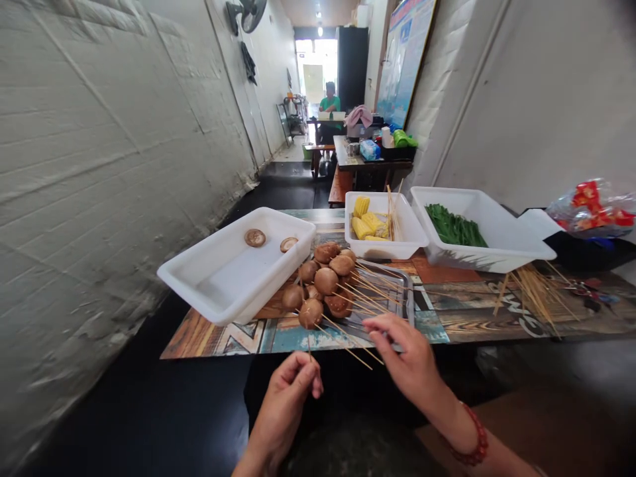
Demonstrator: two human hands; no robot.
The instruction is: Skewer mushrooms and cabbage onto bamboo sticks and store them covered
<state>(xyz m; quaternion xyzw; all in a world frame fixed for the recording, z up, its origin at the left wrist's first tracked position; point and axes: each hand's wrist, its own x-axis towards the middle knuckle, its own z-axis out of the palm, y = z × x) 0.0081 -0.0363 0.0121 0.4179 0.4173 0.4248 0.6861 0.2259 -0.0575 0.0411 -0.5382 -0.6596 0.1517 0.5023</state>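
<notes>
My left hand (291, 391) is closed at the table's front edge, thumb against fingers, with the tip of a thin bamboo skewer standing up from the pinch. My right hand (407, 351) is over the near right corner of the metal tray (408, 298), fingers stretched toward the bare ends of the skewers (370, 291); I see nothing held in it. Brown mushroom caps (326, 281), threaded on these skewers, are heaped on the tray's left side and beyond its edge. To the left, a white plastic tub (218, 265) contains two loose mushrooms (255, 238).
Behind the tray, a white tub (387, 249) has corn pieces (368, 224) and upright skewers. Right of it, another tub (497, 228) contains green leaves (454, 226). Loose skewers (534, 298) and keys (591, 291) lie at right. A person (330, 99) sits far back.
</notes>
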